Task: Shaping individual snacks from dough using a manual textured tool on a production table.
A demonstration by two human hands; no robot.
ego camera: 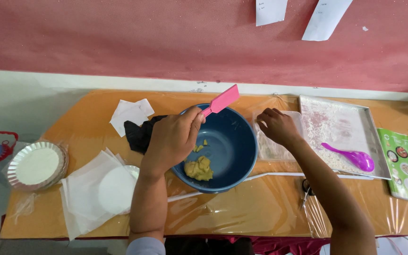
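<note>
Nearest the lower edge of the frame, two forearms are rising from the bottom toward the middle of an orange table wrapped in clear plastic film. The left hand is sitting just left of centre, curled closed around the lower end of a pink scraper, thumb and fingers pinching its narrow handle. The scraper's long axis is running up and to the right, its flat blade sticking out above the far rim of the blue bowl. Directly below and to the right of that hand, inside the bowl toward its near wall, a lump of yellow dough is lying with a few small crumbs just above it. So the dough is lying down-frame from the blade, and the left hand is clearly the closer one to it. The right hand is resting right of the bowl, fingers bent and loosely spread, fingertips pressing on a clear plastic container; it is holding nothing that I can make out. Farther right, a floured metal tray is carrying a purple spoon. At the left, white paper sheets and foil tart tins are lying.
</note>
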